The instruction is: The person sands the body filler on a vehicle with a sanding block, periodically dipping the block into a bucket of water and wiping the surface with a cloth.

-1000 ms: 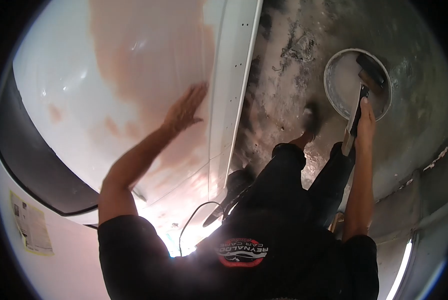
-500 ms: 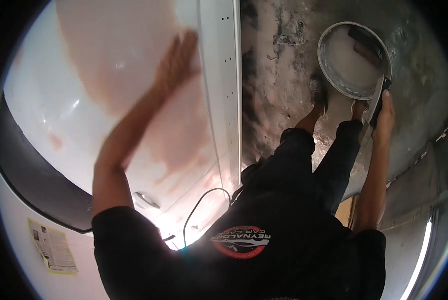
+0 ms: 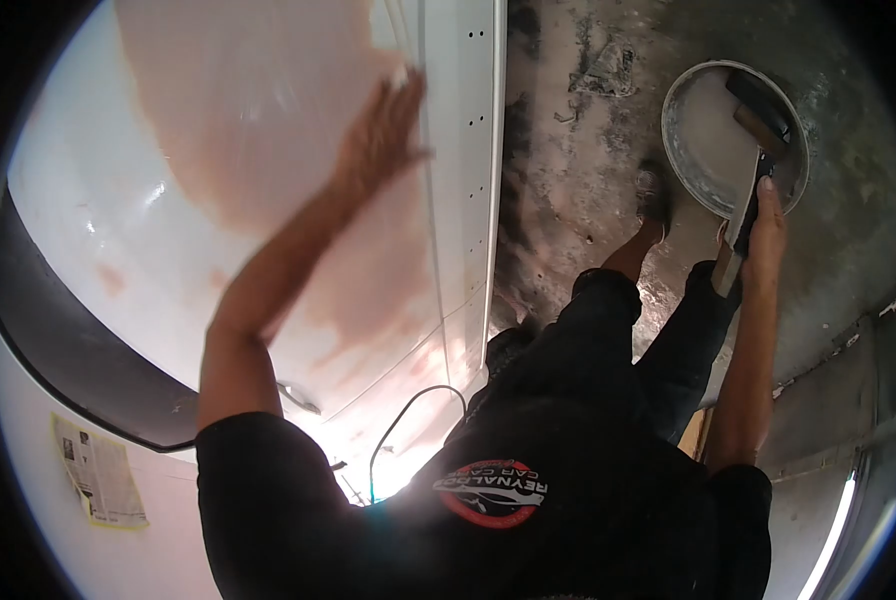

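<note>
My left hand (image 3: 380, 145) lies with fingers stretched and somewhat apart on a white car panel (image 3: 58, 190), over a wide reddish-brown patch (image 3: 258, 130). The hand is slightly blurred. On the right, my right hand (image 3: 766, 228) is closed around a long, narrow sanding block (image 3: 744, 225) with a dark grip and a pale flat side. The block's upper end overlaps the rim of a round basin (image 3: 671, 150) on the floor. In the basin's cloudy liquid rests a dark block with a brown side (image 3: 758, 128).
A door handle (image 3: 300, 398) and a dark cable (image 3: 393, 420) are near my left elbow, beside a bright glare. Newspaper (image 3: 100, 475) is taped lower left. The floor (image 3: 578, 180) is wet and stained. A tube light (image 3: 830, 540) glows lower right.
The whole view has shifted slightly right and down. My left hand remains on the panel, fingers more spread. The sanding block in my right hand now reaches further over the basin.
</note>
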`<action>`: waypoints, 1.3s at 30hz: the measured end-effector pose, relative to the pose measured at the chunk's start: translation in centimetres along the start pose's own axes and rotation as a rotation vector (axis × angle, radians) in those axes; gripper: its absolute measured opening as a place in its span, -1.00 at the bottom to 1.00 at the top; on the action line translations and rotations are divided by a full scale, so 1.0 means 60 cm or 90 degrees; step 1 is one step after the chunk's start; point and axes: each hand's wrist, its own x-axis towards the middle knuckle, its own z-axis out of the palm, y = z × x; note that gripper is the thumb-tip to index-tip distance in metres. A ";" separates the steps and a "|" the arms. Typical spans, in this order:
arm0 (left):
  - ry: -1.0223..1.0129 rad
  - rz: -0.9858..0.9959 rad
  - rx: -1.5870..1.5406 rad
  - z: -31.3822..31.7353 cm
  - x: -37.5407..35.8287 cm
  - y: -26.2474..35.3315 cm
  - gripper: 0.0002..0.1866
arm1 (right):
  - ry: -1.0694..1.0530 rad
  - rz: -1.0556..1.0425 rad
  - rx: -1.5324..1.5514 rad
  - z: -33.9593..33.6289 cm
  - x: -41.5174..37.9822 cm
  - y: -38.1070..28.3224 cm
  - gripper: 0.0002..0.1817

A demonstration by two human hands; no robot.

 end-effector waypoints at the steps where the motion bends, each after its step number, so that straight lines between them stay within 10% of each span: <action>1: -0.009 0.039 -0.012 0.020 -0.024 0.044 0.11 | 0.010 -0.005 -0.003 0.010 -0.007 -0.004 -0.49; 10: 0.003 0.270 -0.572 0.106 -0.060 0.343 -0.14 | -0.011 0.038 0.044 0.016 0.057 0.021 -0.42; 11: 0.232 0.138 -0.890 0.105 -0.022 0.404 -0.29 | -0.021 0.057 0.067 0.018 0.082 0.023 -0.41; 14: 0.553 0.131 -0.958 -0.039 0.172 0.496 -0.56 | -0.008 -0.027 -0.122 0.002 0.205 0.041 -0.36; 17: 0.648 0.064 -1.164 -0.266 0.311 0.454 -0.56 | 0.025 -0.144 -0.518 -0.004 0.317 0.038 -0.36; 18: 0.536 0.111 -1.461 -0.342 0.464 0.607 -0.29 | 0.065 -0.143 -0.723 -0.016 0.372 0.039 -0.39; 21: 0.536 0.193 -1.795 -0.410 0.509 0.458 -0.52 | 0.053 -0.174 -0.953 -0.042 0.487 0.084 -0.42; 24: 0.246 0.230 -1.949 -0.422 0.608 0.446 -0.46 | -0.005 -0.177 -1.026 -0.068 0.569 0.139 -0.44; 29: 0.241 0.054 -1.515 -0.490 0.822 0.596 -0.53 | -0.083 -0.147 -1.070 -0.098 0.641 0.213 -0.46; 39: 0.224 0.082 -1.634 -0.481 0.883 0.669 -0.60 | -0.151 -0.164 -0.940 -0.125 0.708 0.255 -0.50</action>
